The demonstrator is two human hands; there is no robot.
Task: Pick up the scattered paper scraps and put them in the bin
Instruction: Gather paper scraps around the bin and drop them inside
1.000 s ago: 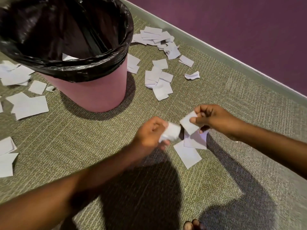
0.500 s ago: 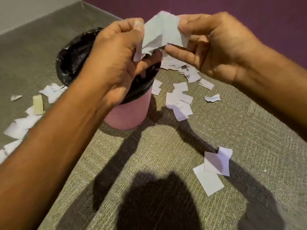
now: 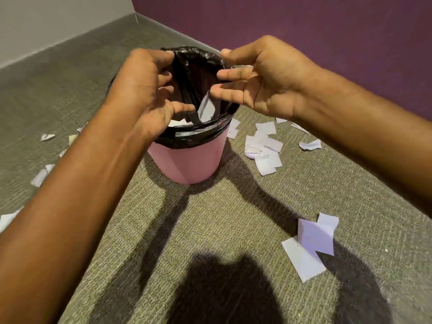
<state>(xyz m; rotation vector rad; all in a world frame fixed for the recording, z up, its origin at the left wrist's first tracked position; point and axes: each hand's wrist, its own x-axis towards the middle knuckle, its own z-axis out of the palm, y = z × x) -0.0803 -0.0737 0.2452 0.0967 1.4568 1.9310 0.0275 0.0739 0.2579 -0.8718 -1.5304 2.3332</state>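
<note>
A pink bin (image 3: 187,160) with a black liner stands on the carpet in the middle. Both my hands hover over its mouth with nothing in them. My left hand (image 3: 145,90) is at the left rim, fingers loosely spread. My right hand (image 3: 264,83) is at the right rim, fingers straight. A white paper scrap (image 3: 207,108) is inside the bin, tilted against the liner, and another scrap (image 3: 177,123) lies lower. Scattered scraps remain on the floor: a pile (image 3: 264,146) right of the bin and two overlapping scraps (image 3: 308,244) at the near right.
More scraps (image 3: 42,176) lie on the carpet to the left, partly hidden by my left arm. A curled scrap (image 3: 309,145) lies near the purple wall (image 3: 304,24), which runs along the back right. A grey wall stands at the far left.
My hands lifted scraps from the floor up over the bin and have let go. The paper now sits inside the bin. Both hands have opened.
</note>
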